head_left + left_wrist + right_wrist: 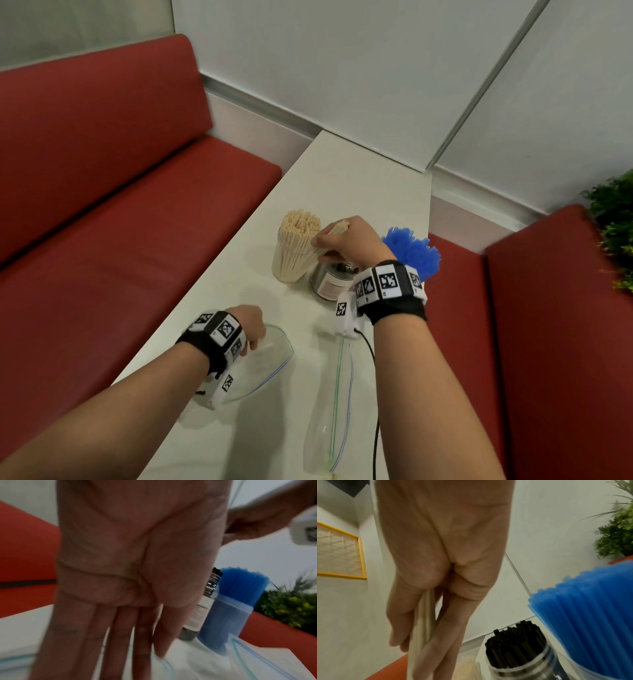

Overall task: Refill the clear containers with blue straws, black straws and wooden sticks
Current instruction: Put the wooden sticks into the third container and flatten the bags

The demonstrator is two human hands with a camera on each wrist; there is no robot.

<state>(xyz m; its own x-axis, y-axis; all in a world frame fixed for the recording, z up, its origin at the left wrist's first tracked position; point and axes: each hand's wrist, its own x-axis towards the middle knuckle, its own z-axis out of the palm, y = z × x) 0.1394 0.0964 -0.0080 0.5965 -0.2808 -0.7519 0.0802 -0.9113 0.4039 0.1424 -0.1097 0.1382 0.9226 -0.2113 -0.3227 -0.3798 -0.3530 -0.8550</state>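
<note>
on the white table (363, 178), the right hand (349, 240) pinches a small bundle of wooden sticks (423, 622) beside the packed stick container (294, 253), with the black straws (513, 642) and blue straws (414, 253) in jars just right of it, while the left hand (251, 327) rests flat-fingered on an empty zip bag (270, 363). that container looks nearly full, so forcing the bundle in could splay sticks over the rim or tip it. the middle jar's pale label (330, 286) is too blurred to read.
</note>
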